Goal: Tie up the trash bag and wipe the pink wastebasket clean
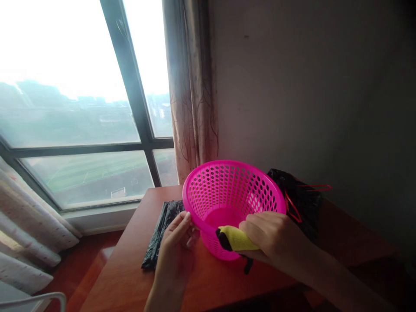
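A bright pink perforated plastic basket (234, 164) stands on the wooden table, its open top tilted toward me. My left hand (175, 236) pinches its near left rim between thumb and fingers. Bunched in my right hand (271, 232) is a yellow cloth (238, 239) with black parts at its end. That hand is at the near right side of the basket, with the cloth over the near rim. My right fingers are curled around the cloth; part of it hangs below the hand.
On the reddish-brown table (126, 242), a folded black plastic sheet or bag (154, 245) lies left of the basket. Black crumpled material (305, 206) with thin red loops (294, 210) lies behind and to the right. A window (81, 173) and curtains (195, 108) border the left side.
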Demonstrator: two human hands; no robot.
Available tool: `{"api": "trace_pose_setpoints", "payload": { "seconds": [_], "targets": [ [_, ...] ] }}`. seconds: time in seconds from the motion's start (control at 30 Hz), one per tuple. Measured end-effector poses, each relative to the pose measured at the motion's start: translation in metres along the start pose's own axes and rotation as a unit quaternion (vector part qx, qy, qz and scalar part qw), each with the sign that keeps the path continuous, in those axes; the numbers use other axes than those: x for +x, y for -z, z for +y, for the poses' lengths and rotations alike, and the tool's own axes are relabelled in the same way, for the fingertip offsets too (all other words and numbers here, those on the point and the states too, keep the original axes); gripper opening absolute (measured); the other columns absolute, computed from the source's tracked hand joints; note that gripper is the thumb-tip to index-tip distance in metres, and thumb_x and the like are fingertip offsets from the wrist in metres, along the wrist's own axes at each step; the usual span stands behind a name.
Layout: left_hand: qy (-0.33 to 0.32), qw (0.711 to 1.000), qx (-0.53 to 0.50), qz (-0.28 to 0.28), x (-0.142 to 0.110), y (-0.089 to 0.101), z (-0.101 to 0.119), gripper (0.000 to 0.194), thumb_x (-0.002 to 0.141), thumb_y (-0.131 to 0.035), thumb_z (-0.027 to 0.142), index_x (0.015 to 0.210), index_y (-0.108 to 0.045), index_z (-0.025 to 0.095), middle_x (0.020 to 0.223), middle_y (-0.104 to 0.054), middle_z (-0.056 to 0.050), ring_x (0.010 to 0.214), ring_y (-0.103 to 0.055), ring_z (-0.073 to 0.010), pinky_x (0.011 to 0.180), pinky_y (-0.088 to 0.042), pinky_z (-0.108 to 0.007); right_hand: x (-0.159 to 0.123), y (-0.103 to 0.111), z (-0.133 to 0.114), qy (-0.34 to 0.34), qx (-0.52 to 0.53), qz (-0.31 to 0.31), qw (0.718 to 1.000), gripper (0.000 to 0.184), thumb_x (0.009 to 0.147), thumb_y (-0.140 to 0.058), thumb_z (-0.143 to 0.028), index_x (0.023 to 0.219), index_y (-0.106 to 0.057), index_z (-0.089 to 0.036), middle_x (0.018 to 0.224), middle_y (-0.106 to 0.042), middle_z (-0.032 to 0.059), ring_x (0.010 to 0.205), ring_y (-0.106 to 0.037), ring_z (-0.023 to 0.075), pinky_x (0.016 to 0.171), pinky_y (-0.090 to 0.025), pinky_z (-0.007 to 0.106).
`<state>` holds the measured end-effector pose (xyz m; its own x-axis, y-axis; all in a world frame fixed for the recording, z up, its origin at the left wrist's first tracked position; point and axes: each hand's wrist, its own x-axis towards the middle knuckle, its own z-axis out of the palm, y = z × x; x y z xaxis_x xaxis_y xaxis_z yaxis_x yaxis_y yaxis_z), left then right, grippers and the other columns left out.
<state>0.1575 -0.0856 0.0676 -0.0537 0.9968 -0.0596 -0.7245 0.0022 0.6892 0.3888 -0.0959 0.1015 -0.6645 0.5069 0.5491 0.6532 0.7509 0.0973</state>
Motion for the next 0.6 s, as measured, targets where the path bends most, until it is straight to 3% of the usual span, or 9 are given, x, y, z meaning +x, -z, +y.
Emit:
{"api": "trace_pose_setpoints", "payload": {
  "seconds": [0.23, 0.33, 0.47, 0.6],
  "targets": [
    [0.039, 0.998, 0.004, -0.058, 0.036, -0.001, 0.022, 0.029, 0.062, -0.086, 0.019, 0.067, -0.059, 0.012, 0.056, -0.047, 0.007, 0.044, -0.036, -0.0019, 0.039, -0.032, -0.012, -0.007, 0.007, 0.016, 0.012, 0.033, -0.024, 0.999, 0.03, 0.098, -0.054, -0.043, 0.082, -0.057, -0.018, 0.071, -0.056, -0.0007, 0.064, -0.05, 0.0141, 0.061, -0.024, 0.031],
    [0.012, 0.998, 0.022, -0.052, 0.042, -0.002, 0.02, 0.028, 0.064, -0.085, 0.024, 0.067, -0.059, 0.013, 0.056, -0.048, 0.007, 0.044, -0.036, -0.0026, 0.039, -0.031, -0.013, -0.006, 0.005, 0.015, 0.014, 0.015, -0.011, 1.0, 0.032, 0.098, -0.054, -0.043, 0.078, -0.056, -0.018, 0.07, -0.056, -0.0005, 0.062, -0.048, 0.0141, 0.06, -0.023, 0.032],
    [-0.066, 0.994, 0.079, -0.032, 0.036, 0.004, 0.012, 0.028, 0.074, -0.08, 0.032, 0.067, -0.059, 0.013, 0.059, -0.053, 0.004, 0.051, -0.045, -0.0056, 0.047, -0.037, -0.015, -0.003, 0.003, 0.012, 0.01, 0.012, -0.013, 1.0, 0.033, 0.098, -0.054, -0.044, 0.077, -0.056, -0.018, 0.069, -0.056, -0.0007, 0.062, -0.047, 0.0136, 0.06, -0.024, 0.032],
    [-0.084, 0.986, 0.14, -0.045, 0.016, 0.007, -0.001, 0.027, 0.084, -0.072, 0.037, 0.075, -0.064, 0.014, 0.066, -0.06, 0.0, 0.059, -0.051, -0.0094, 0.056, -0.043, -0.019, 0.004, 0.002, 0.01, 0.004, 0.009, -0.009, 1.0, 0.035, 0.098, -0.052, -0.044, 0.074, -0.055, -0.019, 0.067, -0.056, -0.0012, 0.06, -0.047, 0.0125, 0.059, -0.023, 0.031]
  ]
}}
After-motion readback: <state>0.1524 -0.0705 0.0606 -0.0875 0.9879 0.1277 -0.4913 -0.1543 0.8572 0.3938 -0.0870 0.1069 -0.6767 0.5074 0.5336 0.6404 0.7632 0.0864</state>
